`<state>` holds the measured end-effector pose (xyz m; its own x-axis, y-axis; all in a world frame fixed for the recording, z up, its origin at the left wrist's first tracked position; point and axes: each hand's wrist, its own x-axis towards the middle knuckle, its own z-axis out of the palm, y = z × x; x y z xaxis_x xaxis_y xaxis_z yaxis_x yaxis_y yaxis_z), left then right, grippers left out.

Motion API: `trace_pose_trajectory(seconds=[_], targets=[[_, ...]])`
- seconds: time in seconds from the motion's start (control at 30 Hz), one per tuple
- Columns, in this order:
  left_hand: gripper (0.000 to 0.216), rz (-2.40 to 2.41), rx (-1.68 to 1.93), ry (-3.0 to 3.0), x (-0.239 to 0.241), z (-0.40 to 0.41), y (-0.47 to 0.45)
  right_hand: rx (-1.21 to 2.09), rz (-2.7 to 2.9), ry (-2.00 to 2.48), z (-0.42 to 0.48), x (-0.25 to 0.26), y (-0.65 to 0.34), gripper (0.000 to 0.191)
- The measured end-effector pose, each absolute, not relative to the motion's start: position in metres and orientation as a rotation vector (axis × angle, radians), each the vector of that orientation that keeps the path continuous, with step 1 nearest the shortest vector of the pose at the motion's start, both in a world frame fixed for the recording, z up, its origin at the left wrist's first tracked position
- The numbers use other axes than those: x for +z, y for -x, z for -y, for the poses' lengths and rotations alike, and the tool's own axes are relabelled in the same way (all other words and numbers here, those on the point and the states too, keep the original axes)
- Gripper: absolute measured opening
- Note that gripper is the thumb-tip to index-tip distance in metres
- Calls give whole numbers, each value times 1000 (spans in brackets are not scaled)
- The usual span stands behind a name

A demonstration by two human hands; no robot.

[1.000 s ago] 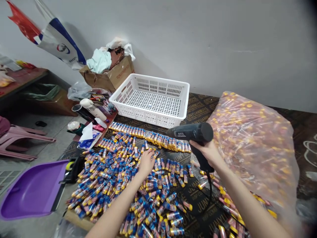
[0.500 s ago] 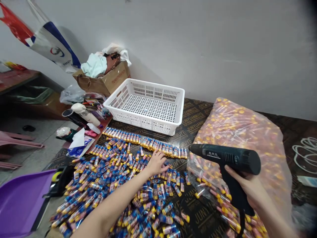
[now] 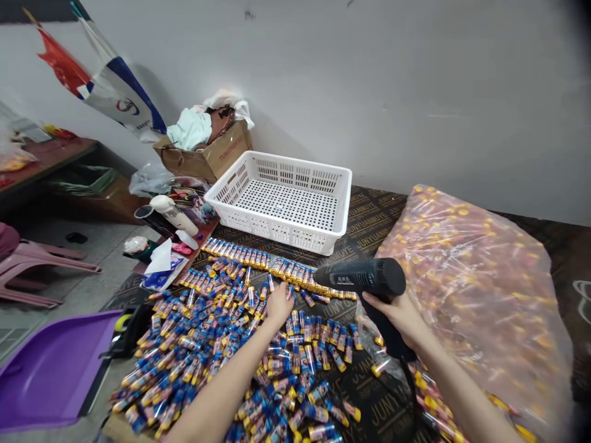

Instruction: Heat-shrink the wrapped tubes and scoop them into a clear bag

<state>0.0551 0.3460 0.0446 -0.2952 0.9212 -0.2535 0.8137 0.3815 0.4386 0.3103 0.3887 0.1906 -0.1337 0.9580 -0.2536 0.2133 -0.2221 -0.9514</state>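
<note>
My right hand [image 3: 401, 317] is wrapped round the grip of a black heat gun [image 3: 364, 275]. The gun's nozzle points left, over the right half of a row of small clear tubes [image 3: 240, 253] with blue labels and yellow ends. Just in front of that row, my left hand [image 3: 279, 306] reaches down with curled fingers among the loose tubes [image 3: 203, 344]. What its fingertips grip is hidden. Several loose tubes [image 3: 318, 297] lie askew under the gun, by the row's right part.
Behind the row stands a white slotted basket [image 3: 281, 231]. A large clear bag [image 3: 480, 295] full of yellow-capped tubes fills the right side. At left are bottles [image 3: 173, 215], a cardboard box [image 3: 226, 151] with cloth on it and a purple dustpan [image 3: 60, 369].
My right hand has brought the heat gun left, over the row. My left hand has moved slightly left and its fingers have curled. Tubes at the row's right end now lie differently.
</note>
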Motion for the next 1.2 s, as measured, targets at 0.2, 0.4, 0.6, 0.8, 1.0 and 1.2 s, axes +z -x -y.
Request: trace_pose_trajectory(seconds=[0.2, 0.4, 0.6, 0.8, 1.0, 1.2], targets=[[39, -2179, 571, -1417, 42, -252, -22, 1475, 1516, 1254, -418, 170, -253, 43], [31, -2230, 741, -1271, 47, -196, -12, 1477, 1661, 1250, -436, 162, -201, 45], [31, -2224, 784, -1209, 52, -183, -9, 1557, 1881, 1127, -408, 178, -216, 41], [34, -2137, 843, -1190, 50, -182, -11, 1606, 1876, 1205, -370, 176, -266, 40], [35, -2101, 838, -1150, 44, -174, -10, 1418, 1478, 1532, -361, 175, -336, 46], [34, -2071, 781, -1168, 44, -180, -10, 1352, 1133, 1756, -364, 176, -391, 45]])
